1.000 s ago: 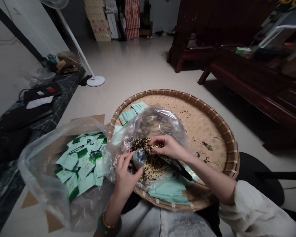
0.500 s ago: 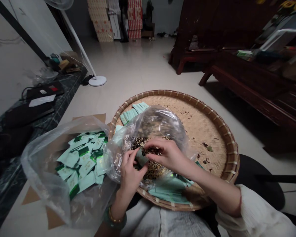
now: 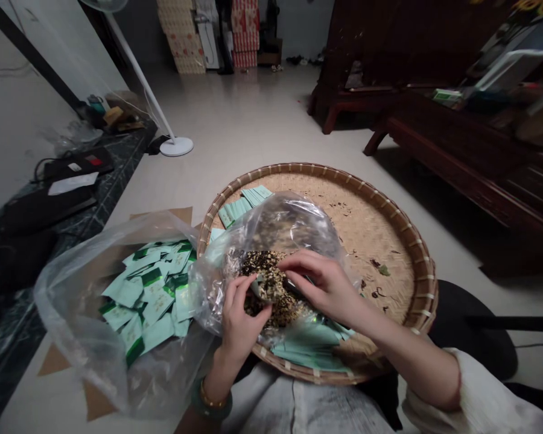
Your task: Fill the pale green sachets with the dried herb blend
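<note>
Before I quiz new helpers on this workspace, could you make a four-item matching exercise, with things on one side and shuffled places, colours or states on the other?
1. Left hand
2. Loose dry mix
3. Woven tray
4. Fan base

A. White, standing on the floor
B. Brown, round, with a raised rim
C. Holding a small packet
D. Dark and pale, inside a clear bag

Pairs: 1-C; 2-D; 3-B; 4-A

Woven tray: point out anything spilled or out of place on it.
Dark shreds and a greenish leaf lie loose on the right side of the woven tray, odd because the mix otherwise sits inside the clear plastic bag.
</note>
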Tool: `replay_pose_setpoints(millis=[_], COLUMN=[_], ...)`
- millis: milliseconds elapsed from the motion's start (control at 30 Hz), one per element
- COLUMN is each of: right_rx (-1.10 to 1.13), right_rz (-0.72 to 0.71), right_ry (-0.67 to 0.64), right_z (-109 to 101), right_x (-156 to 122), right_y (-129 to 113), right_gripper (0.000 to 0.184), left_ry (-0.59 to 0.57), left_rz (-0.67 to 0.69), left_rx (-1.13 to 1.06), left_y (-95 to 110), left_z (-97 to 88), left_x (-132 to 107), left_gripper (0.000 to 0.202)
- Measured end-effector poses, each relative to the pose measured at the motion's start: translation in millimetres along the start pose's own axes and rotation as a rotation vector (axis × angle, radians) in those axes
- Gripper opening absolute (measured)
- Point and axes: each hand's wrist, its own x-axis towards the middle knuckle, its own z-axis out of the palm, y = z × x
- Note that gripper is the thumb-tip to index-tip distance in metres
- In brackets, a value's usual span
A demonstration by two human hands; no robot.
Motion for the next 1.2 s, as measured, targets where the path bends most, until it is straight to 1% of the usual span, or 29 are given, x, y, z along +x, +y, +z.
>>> replay_pose_setpoints(millis=[100,167,200,300,333,400,467,567,633,667,733,800,833,933,1033,1133,1200], right_rx=[-0.025,-0.027,-0.023,0.002,0.002,-0.021,-0.054,-0.060,-0.041,-0.046,-0.115,-0.213,-0.242,-0.190,-0.065,-0.028,-0.069], right_rz=[0.065,0.068,0.060,0.006,-0.019,-0.070,-0.110,-0.144,-0.160,-0.165,-0.166,-0.166,-0.167,-0.176,-0.168,-0.092,-0.012], right_ry=[-0.058,-0.110,-0.129,-0.161,-0.167,-0.163,-0.132,-0.055,-0.039,-0.063,-0.157,-0.235,-0.246,-0.195,-0.071,0.036,0.055], right_z=[-1,0,0,4,6,11,14,15,13,12,11,13,14,14,7,1,1], right_x=[-7,-12,-14,-19,-19,-19,-18,-17,-18,-19,-21,-23,-24,-24,-22,-24,-26], right_y=[9,13,13,14,14,14,15,13,11,10,10,12,14,17,17,16,18], right_gripper=[0.013,0.013,0.015,0.031,0.032,0.024,0.016,0.015,0.014,0.016,0.023,0.023,0.020,0.018,0.012,0.012,0.012], left_ry=[0.055,0.061,0.059,0.051,0.047,0.039,0.035,0.025,0.026,0.030,0.032,0.015,0.002,-0.010,0.020,0.051,0.064], left_rz=[0.047,0.046,0.048,0.086,0.098,0.112,0.120,0.114,0.096,0.083,0.065,0.062,0.065,0.084,0.109,0.119,0.126], left_rx=[0.007,0.008,0.010,0.019,0.026,0.041,0.053,0.053,0.044,0.041,0.040,0.046,0.051,0.065,0.086,0.116,0.131], left_y=[-3,-4,-4,-2,-1,1,2,2,1,1,1,1,1,1,0,-2,-2], left_z=[-1.0,0.2,1.3,4.9,5.9,7.4,7.9,7.4,6.8,6.6,6.8,7.9,8.4,8.8,6.7,5.2,6.1], left_x=[-4,-6,-6,-7,-7,-7,-7,-8,-8,-8,-8,-8,-8,-6,-1,2,2], left_gripper=[0.047,0.047,0.048,0.049,0.049,0.049,0.050,0.051,0.050,0.050,0.050,0.050,0.050,0.052,0.055,0.054,0.053])
